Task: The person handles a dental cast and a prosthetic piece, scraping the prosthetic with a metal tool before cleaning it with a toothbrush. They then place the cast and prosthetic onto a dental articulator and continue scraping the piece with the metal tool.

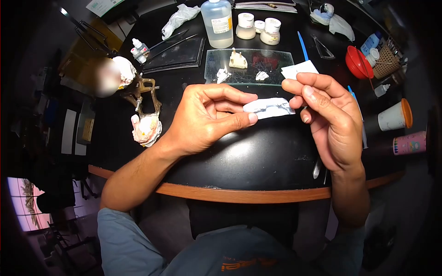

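Note:
My left hand (202,115) is closed, pinching one end of a pale bluish-white moulded putty strip (269,108) between thumb and fingers. The strip has a groove of uneven dents along it and is held above the black table. Just off its other end is my right hand (331,110), with thumb and bent fingers drawn together. Whatever they hold, if anything, is too small to make out. Past the right fingertips shows a white paper piece (299,69). Behind the strip lies a glass slab (251,62), bearing a cream dental model section (238,60) and two white crumpled lumps.
A brass-coloured articulator (147,92) with plaster casts stands at the left. Along the back are a clear liquid bottle (218,27) and white-lidded jars (270,32). To the right are a red bowl (359,62), a cup with an orange lid (393,115) and a pink tin (410,142).

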Tool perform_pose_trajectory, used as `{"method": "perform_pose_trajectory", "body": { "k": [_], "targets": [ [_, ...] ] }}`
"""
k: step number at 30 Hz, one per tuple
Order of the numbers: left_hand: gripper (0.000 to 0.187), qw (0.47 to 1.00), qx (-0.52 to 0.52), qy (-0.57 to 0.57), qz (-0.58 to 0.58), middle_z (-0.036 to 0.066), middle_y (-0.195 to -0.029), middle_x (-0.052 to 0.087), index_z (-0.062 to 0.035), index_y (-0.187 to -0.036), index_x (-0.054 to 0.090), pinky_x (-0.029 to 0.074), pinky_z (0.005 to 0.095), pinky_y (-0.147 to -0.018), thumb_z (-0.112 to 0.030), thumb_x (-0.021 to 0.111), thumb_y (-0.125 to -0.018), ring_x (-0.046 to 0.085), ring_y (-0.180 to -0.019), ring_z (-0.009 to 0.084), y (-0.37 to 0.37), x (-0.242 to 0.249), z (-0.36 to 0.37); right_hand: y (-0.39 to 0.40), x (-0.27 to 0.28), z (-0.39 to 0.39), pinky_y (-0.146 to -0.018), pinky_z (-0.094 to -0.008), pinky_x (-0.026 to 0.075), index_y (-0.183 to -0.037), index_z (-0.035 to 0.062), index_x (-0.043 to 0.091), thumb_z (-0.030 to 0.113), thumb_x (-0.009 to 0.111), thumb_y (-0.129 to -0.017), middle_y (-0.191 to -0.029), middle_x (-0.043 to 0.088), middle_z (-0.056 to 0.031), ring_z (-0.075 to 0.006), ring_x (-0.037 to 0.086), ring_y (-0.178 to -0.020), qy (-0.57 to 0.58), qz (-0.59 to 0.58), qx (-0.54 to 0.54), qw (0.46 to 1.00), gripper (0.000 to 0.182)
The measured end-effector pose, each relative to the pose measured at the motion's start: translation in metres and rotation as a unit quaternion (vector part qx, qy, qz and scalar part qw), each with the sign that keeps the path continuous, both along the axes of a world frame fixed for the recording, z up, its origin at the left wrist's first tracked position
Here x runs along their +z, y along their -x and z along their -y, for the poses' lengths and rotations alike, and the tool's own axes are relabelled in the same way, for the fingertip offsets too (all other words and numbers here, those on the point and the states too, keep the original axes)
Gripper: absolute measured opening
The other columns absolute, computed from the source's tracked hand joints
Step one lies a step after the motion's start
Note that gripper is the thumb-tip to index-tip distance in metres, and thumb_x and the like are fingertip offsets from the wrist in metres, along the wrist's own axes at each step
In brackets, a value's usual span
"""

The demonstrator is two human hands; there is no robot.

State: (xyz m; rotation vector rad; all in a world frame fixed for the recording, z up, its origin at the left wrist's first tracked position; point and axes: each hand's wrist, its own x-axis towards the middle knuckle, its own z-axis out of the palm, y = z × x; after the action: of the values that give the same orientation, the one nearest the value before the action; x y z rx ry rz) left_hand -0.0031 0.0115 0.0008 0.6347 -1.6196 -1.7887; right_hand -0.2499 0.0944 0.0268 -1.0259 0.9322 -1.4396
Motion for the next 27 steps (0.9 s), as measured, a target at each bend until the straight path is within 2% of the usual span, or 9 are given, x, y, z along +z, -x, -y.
{"method": "perform_pose_trajectory", "body": {
  "k": [8, 14, 15, 18, 21, 24, 27],
  "targets": [
    [0.035, 1.000, -0.002, 0.005, -0.015, 0.020, -0.114, 0.075, 0.0121, -0.124, 0.069, 0.063, 0.0300, -0.093, 0.010, 0.079, -0.090, 0.075, -0.106, 0.0217, 0.000, -0.002, 0.001, 0.002, -0.003, 0.004, -0.075, -0.0223, 0.052, -0.124, -0.0047, 0.069, 0.007, 0.064, -0.104, -0.121, 0.076, -0.0221, -0.0141, 0.074, -0.096, -0.033, 0.032, 0.015, 0.999, 0.024],
    [0.034, 1.000, 0.005, 0.009, -0.021, 0.021, -0.116, 0.074, 0.0117, -0.123, 0.069, 0.064, 0.0318, -0.094, 0.011, 0.078, -0.090, 0.075, -0.107, 0.0226, 0.001, -0.001, -0.001, -0.012, -0.006, 0.003, -0.090, -0.0248, 0.056, -0.123, -0.0054, 0.069, 0.000, 0.068, -0.101, -0.120, 0.075, -0.0148, -0.0134, 0.072, -0.103, 0.024, -0.079, -0.050, 0.995, 0.022],
    [0.034, 1.000, 0.011, 0.017, -0.022, 0.022, -0.118, 0.073, 0.0117, -0.123, 0.069, 0.064, 0.0325, -0.096, 0.012, 0.078, -0.090, 0.075, -0.108, 0.0232, 0.001, -0.001, -0.001, -0.014, -0.003, 0.002, -0.099, -0.0274, 0.055, -0.124, -0.0063, 0.069, -0.002, 0.069, -0.100, -0.119, 0.074, -0.0132, -0.0144, 0.072, -0.108, 0.000, -0.087, -0.025, 0.996, 0.024],
    [0.033, 0.998, 0.017, 0.027, -0.056, 0.022, -0.120, 0.073, 0.0119, -0.123, 0.069, 0.063, 0.0328, -0.098, 0.012, 0.077, -0.090, 0.074, -0.110, 0.0238, 0.003, -0.005, -0.002, -0.019, -0.002, -0.003, -0.089, -0.0263, 0.062, -0.125, -0.0088, 0.068, -0.004, 0.069, -0.100, -0.114, 0.074, -0.0154, -0.0167, 0.074, -0.102, -0.045, -0.099, 0.039, 0.993, 0.026],
    [0.033, 0.998, 0.017, 0.043, -0.041, 0.022, -0.122, 0.072, 0.0118, -0.123, 0.069, 0.063, 0.0328, -0.099, 0.012, 0.077, -0.090, 0.073, -0.113, 0.0241, 0.002, -0.001, -0.003, -0.025, -0.015, -0.003, -0.085, -0.0257, 0.065, -0.123, -0.0107, 0.068, -0.007, 0.071, -0.097, -0.112, 0.074, -0.0169, -0.0182, 0.076, -0.100, 0.035, -0.144, -0.006, 0.989, 0.026],
    [0.039, 0.995, 0.018, 0.092, -0.040, 0.022, -0.123, 0.072, 0.0109, -0.128, 0.066, 0.062, 0.0331, -0.101, 0.011, 0.076, -0.091, 0.072, -0.116, 0.0242, 0.003, -0.001, -0.002, -0.037, -0.018, -0.006, -0.085, -0.0259, 0.065, -0.120, -0.0115, 0.070, -0.010, 0.073, -0.094, -0.110, 0.074, -0.0168, -0.0193, 0.076, -0.102, 0.095, -0.181, -0.069, 0.976, 0.025],
    [0.045, 0.994, 0.037, 0.096, -0.046, 0.023, -0.125, 0.071, 0.0094, -0.133, 0.061, 0.062, 0.0332, -0.102, 0.011, 0.076, -0.091, 0.072, -0.117, 0.0236, 0.003, -0.002, 0.000, -0.038, -0.020, -0.004, -0.083, -0.0268, 0.067, -0.116, -0.0082, 0.074, -0.011, 0.076, -0.090, -0.112, 0.076, -0.0176, -0.0201, 0.076, -0.103, 0.157, -0.242, -0.096, 0.953, 0.026]
  ]
}}
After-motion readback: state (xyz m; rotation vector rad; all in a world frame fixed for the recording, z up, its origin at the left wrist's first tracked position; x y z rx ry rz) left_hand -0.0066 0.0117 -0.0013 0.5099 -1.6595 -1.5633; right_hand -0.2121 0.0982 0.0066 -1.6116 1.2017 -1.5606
